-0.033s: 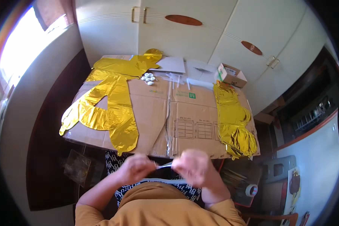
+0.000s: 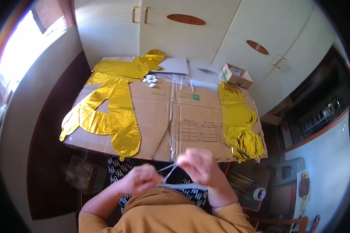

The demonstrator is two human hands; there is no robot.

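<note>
My left hand (image 2: 144,178) is closed at the table's front edge, low over my lap. Higher and to its right, my right hand (image 2: 198,165) is closed too. A thin white ribbon (image 2: 168,175) stretches between the two hands and looks doubled or crossed; its ends are hidden in my fingers. Beyond them, flat gold foil balloons (image 2: 124,130) lie on the left half of the cardboard-covered table (image 2: 151,120). More gold foil balloons (image 2: 239,120) lie in a pile along the right side. Several small white rolls (image 2: 151,80) sit together near the back.
Behind the rolls are white sheets (image 2: 175,66) and clear plastic strips (image 2: 179,80). An open cardboard box (image 2: 237,75) stands at the back right. White cabinets (image 2: 182,35) rise behind the table. Right of my lap, a tape roll (image 2: 259,193) lies near a grey stool (image 2: 289,173).
My left hand has moved down toward my lap and my right hand slightly up. The ribbon, nearly level before, now slants between them in two strands.
</note>
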